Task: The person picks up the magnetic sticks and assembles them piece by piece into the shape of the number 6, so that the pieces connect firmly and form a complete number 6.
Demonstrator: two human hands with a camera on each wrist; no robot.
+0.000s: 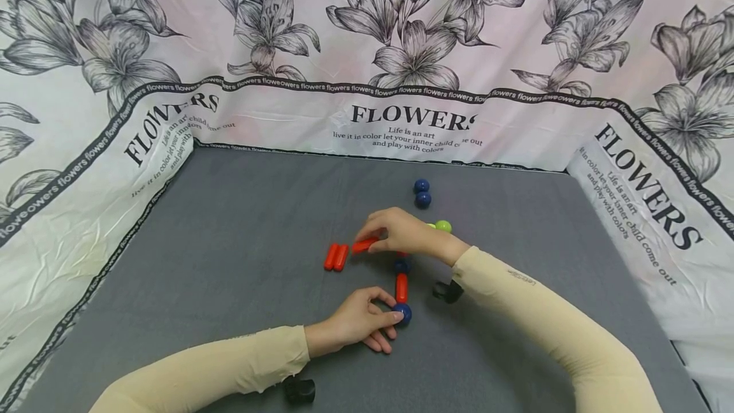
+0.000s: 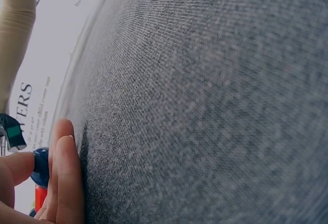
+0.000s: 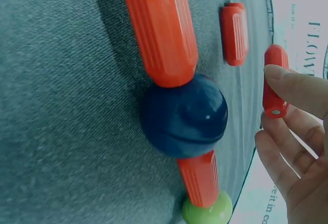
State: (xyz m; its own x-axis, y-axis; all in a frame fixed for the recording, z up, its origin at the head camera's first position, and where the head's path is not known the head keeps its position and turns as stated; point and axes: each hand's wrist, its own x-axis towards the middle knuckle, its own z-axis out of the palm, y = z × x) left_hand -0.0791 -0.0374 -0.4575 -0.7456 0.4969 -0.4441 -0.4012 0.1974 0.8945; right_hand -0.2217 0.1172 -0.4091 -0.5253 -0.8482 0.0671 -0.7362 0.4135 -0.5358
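My left hand (image 1: 362,320) pinches a dark blue ball (image 1: 405,315) between thumb and fingers, at the near end of a chain. From that ball run a ribbed red rod (image 1: 401,288) and a second blue ball (image 3: 184,115). Beyond it, the right wrist view shows another red rod (image 3: 200,179) and a light green ball (image 3: 209,209). Farther up, my right hand (image 1: 408,232) holds a loose red rod (image 3: 275,80) between thumb and fingers, raised off the table, a small hole showing in its end. This hand hides part of the chain in the head view.
Two red rods (image 1: 341,257) lie side by side left of the right hand. Two blue balls (image 1: 422,199) sit together farther back, and a green ball (image 1: 444,226) shows beyond the right wrist. The grey table (image 1: 246,228) meets flower-printed cloth (image 1: 275,113) at its back and sides.
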